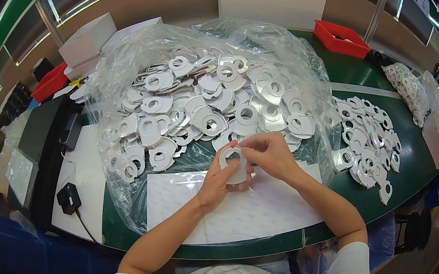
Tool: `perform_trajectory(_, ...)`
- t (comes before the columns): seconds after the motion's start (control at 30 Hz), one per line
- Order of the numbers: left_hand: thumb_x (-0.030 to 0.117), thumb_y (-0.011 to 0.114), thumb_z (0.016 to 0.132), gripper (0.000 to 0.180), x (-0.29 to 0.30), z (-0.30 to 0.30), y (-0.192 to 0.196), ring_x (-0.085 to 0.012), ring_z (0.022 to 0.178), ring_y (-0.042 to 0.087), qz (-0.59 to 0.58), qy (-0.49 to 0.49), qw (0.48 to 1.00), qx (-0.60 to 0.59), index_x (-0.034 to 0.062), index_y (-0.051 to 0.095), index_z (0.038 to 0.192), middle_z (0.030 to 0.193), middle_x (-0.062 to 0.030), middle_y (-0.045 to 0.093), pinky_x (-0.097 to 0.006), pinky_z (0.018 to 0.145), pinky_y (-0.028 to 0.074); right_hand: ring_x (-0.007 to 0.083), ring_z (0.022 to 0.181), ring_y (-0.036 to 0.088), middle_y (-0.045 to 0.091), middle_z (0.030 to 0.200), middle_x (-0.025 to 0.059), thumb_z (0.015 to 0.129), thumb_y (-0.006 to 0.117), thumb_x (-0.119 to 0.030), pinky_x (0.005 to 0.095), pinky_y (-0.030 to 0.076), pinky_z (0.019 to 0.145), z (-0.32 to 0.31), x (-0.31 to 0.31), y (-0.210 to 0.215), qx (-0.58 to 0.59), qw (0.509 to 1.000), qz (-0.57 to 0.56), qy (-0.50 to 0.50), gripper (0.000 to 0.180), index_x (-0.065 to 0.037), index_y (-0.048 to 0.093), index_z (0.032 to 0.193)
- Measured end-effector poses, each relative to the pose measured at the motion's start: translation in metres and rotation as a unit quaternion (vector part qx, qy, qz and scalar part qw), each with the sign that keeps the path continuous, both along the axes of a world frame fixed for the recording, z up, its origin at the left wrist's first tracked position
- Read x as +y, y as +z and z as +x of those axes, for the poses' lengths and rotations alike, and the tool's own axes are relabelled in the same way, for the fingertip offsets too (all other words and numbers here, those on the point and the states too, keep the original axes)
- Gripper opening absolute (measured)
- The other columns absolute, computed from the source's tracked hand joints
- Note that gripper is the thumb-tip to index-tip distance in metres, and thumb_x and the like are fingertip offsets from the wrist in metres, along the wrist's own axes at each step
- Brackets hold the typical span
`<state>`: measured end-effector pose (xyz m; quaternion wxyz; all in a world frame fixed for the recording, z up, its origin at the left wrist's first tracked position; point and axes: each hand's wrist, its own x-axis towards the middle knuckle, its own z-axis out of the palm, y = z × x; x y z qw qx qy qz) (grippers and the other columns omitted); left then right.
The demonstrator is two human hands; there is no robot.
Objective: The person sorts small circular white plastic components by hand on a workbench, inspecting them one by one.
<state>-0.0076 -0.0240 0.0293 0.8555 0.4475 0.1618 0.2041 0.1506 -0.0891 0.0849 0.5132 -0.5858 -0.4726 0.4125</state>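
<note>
Over the front of the green table, my left hand (214, 184) grips a white plastic part (237, 177), flat and rounded with a large round hole. My right hand (271, 154) is at its upper rim, thumb and fingertips pinched together there; whether they hold the rim or some small piece is too small to tell. Just beyond my hands lies a big heap of similar white parts (245, 115) on a clear plastic sheet (130, 211). To the right, a smaller pile of such parts (366, 149) rests directly on the table.
White sheets (188, 202) lie beneath my hands. A red bin (341, 40) stands at the back right, with a bag of white parts (405, 90) nearby. At the left are a black box (43, 162), a small black device with a cable (69, 198) and white boxes (88, 40).
</note>
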Motion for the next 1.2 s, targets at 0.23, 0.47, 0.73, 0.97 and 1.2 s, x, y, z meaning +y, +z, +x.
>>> perform_trajectory(0.23,0.071,0.018,0.089,0.079,-0.004,0.001,0.001,-0.0162,0.083,0.06,0.038,-0.042,0.998,0.0,0.0211,0.007,0.149,0.101,-0.011,0.058,-0.028,0.065,0.048,0.0112,0.054,0.056,0.065,0.068,0.0061,0.076,0.071,-0.022,0.0276,0.044,0.051,0.002,-0.003,-0.007,-0.238,0.967,0.049,-0.072,0.022,-0.001,0.064,0.072)
perform_trajectory(0.47,0.081,0.01,0.08,0.092,-0.006,0.002,-0.002,-0.0185,0.083,0.061,0.07,-0.053,0.996,0.03,0.0211,0.005,0.15,0.103,-0.0113,0.058,-0.028,0.06,0.045,0.0299,0.058,0.057,0.058,0.061,0.0101,0.07,0.072,-0.04,0.0395,0.044,0.054,-0.009,-0.01,-0.007,-0.507,0.845,0.128,-0.114,0.041,-0.003,0.054,0.068)
perform_trajectory(0.73,0.08,0.008,0.081,0.093,-0.006,0.003,0.005,-0.0209,0.08,0.062,0.032,-0.062,0.997,0.019,0.0172,0.006,0.15,0.099,-0.0124,0.059,-0.028,0.055,0.042,0.0282,0.062,0.06,0.062,0.069,0.0117,0.068,0.078,-0.023,0.035,0.046,0.059,0.01,-0.018,0.025,-0.393,0.917,0.031,0.055,0.031,0.0,0.06,0.078)
perform_trajectory(0.97,0.078,0.005,0.082,0.092,-0.001,0.002,0.006,-0.0224,0.073,0.062,-0.003,-0.098,0.995,0.014,0.0161,0.007,0.149,0.088,-0.0144,0.059,-0.029,0.049,0.04,0.0289,0.066,0.063,0.065,0.073,0.0145,0.08,0.065,-0.014,0.0355,0.048,0.061,0.006,-0.017,0.014,-0.387,0.921,0.02,0.031,0.016,0.002,0.062,0.083)
perform_trajectory(1.2,0.07,0.016,0.09,0.08,0.005,-0.006,0.017,-0.0226,0.088,0.06,-0.029,-0.07,0.997,-0.002,0.0153,0.012,0.149,0.109,-0.0169,0.057,-0.031,0.066,0.05,0.0323,0.066,0.061,0.063,0.073,0.0167,0.084,0.061,-0.014,0.04,0.047,0.062,0.005,-0.011,0.025,-0.352,0.932,0.072,-0.046,0.014,0.0,0.061,0.083)
